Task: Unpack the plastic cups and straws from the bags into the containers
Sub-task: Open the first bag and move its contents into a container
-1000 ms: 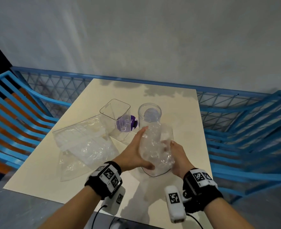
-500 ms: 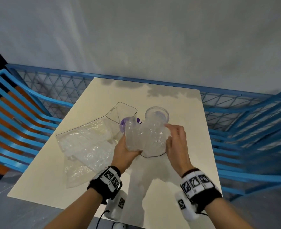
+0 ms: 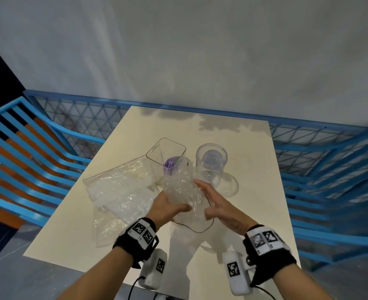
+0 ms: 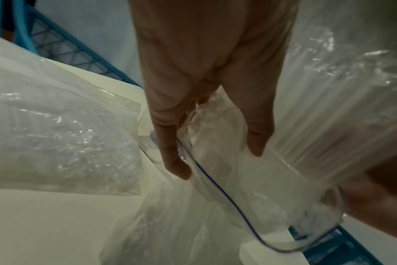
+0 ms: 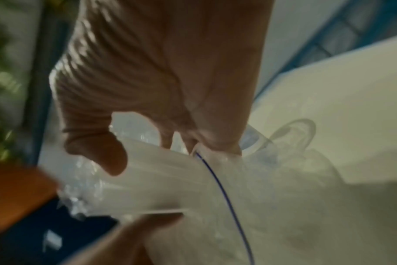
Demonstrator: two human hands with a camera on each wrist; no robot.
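Observation:
A crinkled clear bag of straws (image 3: 179, 187) leans away and to the left, its lower end inside a clear container with a dark rim (image 3: 195, 231) near the table's front. My left hand (image 3: 167, 205) grips the bag low down, thumb across its front. My right hand (image 3: 219, 205) holds the bag's right side, its fingers at the rim (image 5: 222, 188). In the left wrist view the long clear straws (image 4: 329, 98) show through the film. A square clear container (image 3: 165, 149) with something purple (image 3: 170, 163) behind it stands further back, beside a round clear jar (image 3: 211, 163).
Two flat clear bags (image 3: 118, 187) lie overlapping at the left of the cream table (image 3: 254, 169). A round clear lid (image 3: 232, 187) lies by the jar. Blue metal railings (image 3: 330, 169) surround the table on both sides and behind.
The bag of straws stood upright a second ago and now tips away toward the square container. My right hand rose to the bag's top, then came back down to its side.

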